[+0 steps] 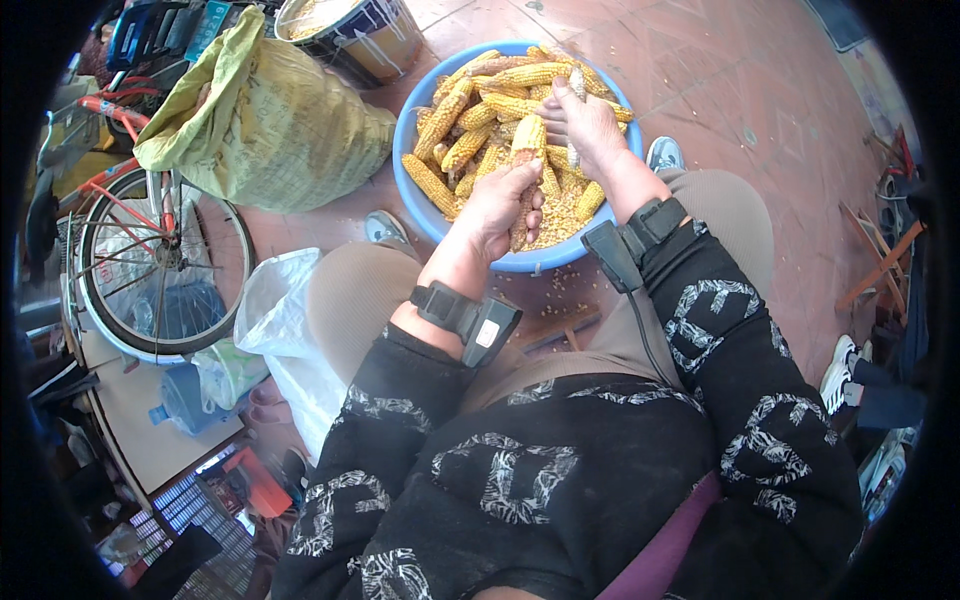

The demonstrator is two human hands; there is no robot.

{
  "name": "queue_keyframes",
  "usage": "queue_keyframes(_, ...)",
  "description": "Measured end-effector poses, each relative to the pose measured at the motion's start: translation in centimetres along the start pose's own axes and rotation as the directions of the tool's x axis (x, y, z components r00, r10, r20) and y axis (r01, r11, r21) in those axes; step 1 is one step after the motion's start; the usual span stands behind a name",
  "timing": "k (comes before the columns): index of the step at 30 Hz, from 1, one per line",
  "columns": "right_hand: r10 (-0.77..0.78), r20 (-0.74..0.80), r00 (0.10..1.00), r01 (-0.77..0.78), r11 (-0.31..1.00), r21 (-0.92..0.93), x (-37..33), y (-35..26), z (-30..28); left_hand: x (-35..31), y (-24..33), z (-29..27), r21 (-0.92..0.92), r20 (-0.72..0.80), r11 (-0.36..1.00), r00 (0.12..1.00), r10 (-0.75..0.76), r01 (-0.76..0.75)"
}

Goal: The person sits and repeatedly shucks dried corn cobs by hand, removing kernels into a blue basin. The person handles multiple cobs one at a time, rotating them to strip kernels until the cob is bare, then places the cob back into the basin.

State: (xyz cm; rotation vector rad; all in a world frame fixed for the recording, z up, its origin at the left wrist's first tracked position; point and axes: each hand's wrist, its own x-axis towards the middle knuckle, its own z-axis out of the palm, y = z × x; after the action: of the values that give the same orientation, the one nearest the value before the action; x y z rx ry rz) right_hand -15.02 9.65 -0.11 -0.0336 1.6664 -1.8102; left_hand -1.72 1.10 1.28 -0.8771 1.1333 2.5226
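A blue plastic basin (412, 205) between my feet is heaped with yellow corn cobs (466, 148). Loose kernels (562, 222) lie at its near side. My left hand (503, 208) is wrapped round a corn cob (529, 138), held upright over the basin. Its top still bears yellow kernels, and its lower part looks partly stripped. Just to the right, my right hand (592, 126) holds a slim, whitish, rod-shaped piece (575, 84) between thumb and fingers. Whether that is a bare cob or a tool, I cannot tell.
A yellowish woven sack (290, 130) and a bucket (365, 45) stand left of the basin. A bicycle wheel (165, 262) and a clear plastic bag (285, 330) are at the left. Scattered kernels lie on the tiled floor (710, 90). A person's shoe (838, 372) shows at the right.
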Motion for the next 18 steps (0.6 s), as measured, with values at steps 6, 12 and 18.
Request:
queue_keyframes(6, 0.046, 0.217, 0.975, -0.076, 0.989, 0.131, -0.1, 0.9, 0.7, -0.6, -1.2, 1.6, 0.504, -0.134, 0.859, 0.975, 0.179, -0.088)
queue_keyframes(12, 0.128, 0.101, 0.987, -0.132, 0.991, 0.036, -0.5, 1.6, 1.5, -0.9, -2.1, 1.6, 0.748, -0.209, 0.663, 0.939, 0.275, -0.027)
queue_keyframes(18, 0.307, 0.129, 0.943, -0.327, 0.924, 0.196, 0.3, 2.8, 1.0, -0.6, -3.8, 0.0, 0.908, -0.16, 0.418, 0.894, 0.418, -0.032)
